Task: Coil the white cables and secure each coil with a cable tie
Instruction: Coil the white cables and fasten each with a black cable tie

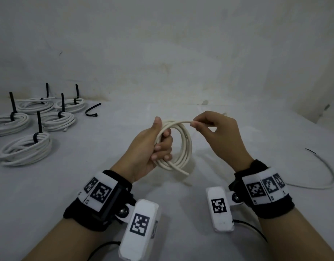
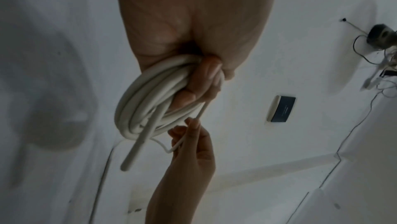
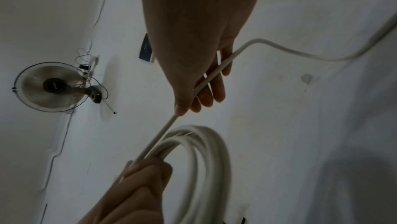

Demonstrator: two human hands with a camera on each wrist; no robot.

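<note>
Above the table (image 1: 237,129), the left hand (image 1: 149,147) grips a coil (image 1: 181,147) of white cable, fingers curled through its loops and thumb on top. The right hand (image 1: 217,129) pinches the cable's running length just beside the coil's top, feeding it in; the tail (image 1: 324,178) trails off to the right across the table. One short end (image 2: 137,146) hangs free below the loops. Five tied coils (image 1: 25,149) lie far left, with a spare tie (image 1: 92,110) near them. The risk, as I judge it: the stiff loops may spring apart if the left grip slackens when reaching for that distant tie, and the loose end could slip out and unwind a turn.
</note>
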